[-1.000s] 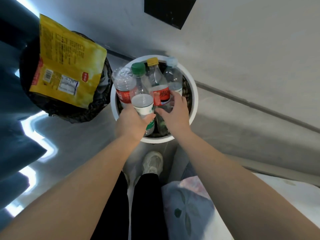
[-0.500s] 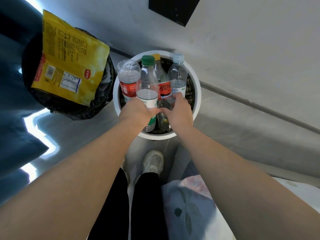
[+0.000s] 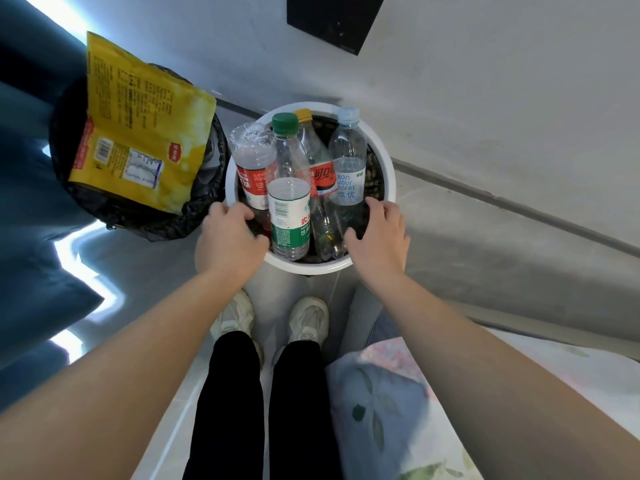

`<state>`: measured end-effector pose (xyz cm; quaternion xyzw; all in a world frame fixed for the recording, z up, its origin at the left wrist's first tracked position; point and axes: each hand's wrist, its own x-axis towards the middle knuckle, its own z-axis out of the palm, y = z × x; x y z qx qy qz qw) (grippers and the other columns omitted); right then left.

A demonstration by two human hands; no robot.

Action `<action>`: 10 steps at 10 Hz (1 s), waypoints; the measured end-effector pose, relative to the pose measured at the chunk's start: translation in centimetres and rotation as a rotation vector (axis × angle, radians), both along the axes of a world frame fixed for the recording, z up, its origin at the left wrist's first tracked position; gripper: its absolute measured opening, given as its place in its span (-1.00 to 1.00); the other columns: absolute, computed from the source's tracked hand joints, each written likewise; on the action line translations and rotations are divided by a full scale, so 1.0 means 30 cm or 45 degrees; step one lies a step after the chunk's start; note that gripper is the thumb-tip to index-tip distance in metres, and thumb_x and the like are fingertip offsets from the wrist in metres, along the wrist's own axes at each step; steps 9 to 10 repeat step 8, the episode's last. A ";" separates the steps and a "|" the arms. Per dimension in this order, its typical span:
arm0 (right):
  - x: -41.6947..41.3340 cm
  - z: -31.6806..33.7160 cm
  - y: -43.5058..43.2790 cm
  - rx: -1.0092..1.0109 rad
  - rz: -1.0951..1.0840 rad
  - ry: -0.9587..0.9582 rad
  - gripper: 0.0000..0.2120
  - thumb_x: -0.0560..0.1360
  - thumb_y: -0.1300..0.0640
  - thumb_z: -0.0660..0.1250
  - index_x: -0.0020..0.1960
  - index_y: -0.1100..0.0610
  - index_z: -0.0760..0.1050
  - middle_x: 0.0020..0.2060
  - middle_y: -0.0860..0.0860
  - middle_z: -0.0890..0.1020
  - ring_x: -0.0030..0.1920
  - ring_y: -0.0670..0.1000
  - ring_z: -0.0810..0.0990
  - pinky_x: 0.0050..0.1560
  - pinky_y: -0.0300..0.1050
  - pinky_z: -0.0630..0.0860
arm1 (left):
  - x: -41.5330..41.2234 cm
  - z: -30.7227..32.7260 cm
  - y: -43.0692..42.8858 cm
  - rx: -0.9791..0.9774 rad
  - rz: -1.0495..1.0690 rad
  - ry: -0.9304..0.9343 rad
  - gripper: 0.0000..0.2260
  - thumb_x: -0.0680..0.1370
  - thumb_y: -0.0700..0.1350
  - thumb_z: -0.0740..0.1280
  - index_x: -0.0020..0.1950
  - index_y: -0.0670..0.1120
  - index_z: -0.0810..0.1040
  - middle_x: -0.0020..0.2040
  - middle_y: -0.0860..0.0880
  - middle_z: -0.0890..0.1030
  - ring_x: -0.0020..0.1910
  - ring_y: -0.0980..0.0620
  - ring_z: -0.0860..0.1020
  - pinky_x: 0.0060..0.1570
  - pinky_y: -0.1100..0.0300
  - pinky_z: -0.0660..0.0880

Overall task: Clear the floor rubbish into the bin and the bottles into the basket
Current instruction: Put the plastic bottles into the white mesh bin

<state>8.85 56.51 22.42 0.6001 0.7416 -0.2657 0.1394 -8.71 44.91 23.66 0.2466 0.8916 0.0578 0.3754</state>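
A round white basket (image 3: 389, 174) stands on the floor in front of me, holding several upright plastic bottles. Among them are a green-capped bottle (image 3: 288, 206), a red-labelled bottle (image 3: 250, 168) and a pale-blue-capped water bottle (image 3: 348, 168). My left hand (image 3: 228, 240) clasps the basket's left rim, its thumb inside. Over the right rim, my right hand (image 3: 379, 237) curls the same way. Neither hand touches a bottle. To the left, a black-lined bin (image 3: 138, 220) holds a big yellow snack bag (image 3: 138, 133) that sticks out of it.
The basket and bin sit against a pale wall with a dark panel (image 3: 334, 19) on it. Blue curtain (image 3: 31, 237) hangs at the left. A floral bedsheet (image 3: 384, 403) lies at the lower right. My two shoes (image 3: 308, 318) stand just behind the basket.
Both hands let go of the bottles in the middle of the basket and moved apart to its left and right rim. The green-capped bottle now stands free.
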 end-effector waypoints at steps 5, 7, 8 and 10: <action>0.015 -0.040 -0.051 -0.207 -0.093 -0.267 -0.26 0.56 0.21 0.22 0.57 0.26 -0.16 0.55 0.14 -0.25 0.56 0.16 -0.09 0.51 0.06 0.12 | -0.102 -0.046 -0.031 0.130 -0.133 -0.269 -0.47 0.56 -0.27 0.18 0.53 -0.09 0.23 0.54 -0.02 0.13 0.46 -0.06 0.24 0.37 0.06 0.26; 0.006 0.092 -0.060 -0.262 0.063 -0.457 -0.27 0.60 -0.03 0.14 0.58 0.03 -0.23 0.56 0.10 -0.26 0.55 0.19 -0.25 0.49 0.30 -0.08 | -0.142 0.054 -0.043 -0.034 -0.267 -0.326 -0.35 0.56 -0.08 0.28 0.57 0.00 0.03 0.57 -0.09 0.03 0.52 -0.12 0.13 0.42 -0.06 0.22; 0.003 0.225 -0.079 -0.201 0.207 -0.437 -0.28 0.60 -0.12 0.10 0.57 -0.03 -0.27 0.56 0.09 -0.25 0.55 0.20 -0.25 0.48 0.34 -0.08 | -0.154 0.175 -0.082 -0.103 -0.276 -0.176 -0.32 0.56 -0.04 0.29 0.57 -0.09 0.00 0.55 -0.11 0.13 0.49 -0.14 0.18 0.39 -0.12 0.26; 0.003 0.225 -0.079 -0.201 0.207 -0.437 -0.28 0.60 -0.12 0.10 0.57 -0.03 -0.27 0.56 0.09 -0.25 0.55 0.20 -0.25 0.48 0.34 -0.08 | -0.154 0.175 -0.082 -0.103 -0.276 -0.176 -0.32 0.56 -0.04 0.29 0.57 -0.09 0.00 0.55 -0.11 0.13 0.49 -0.14 0.18 0.39 -0.12 0.26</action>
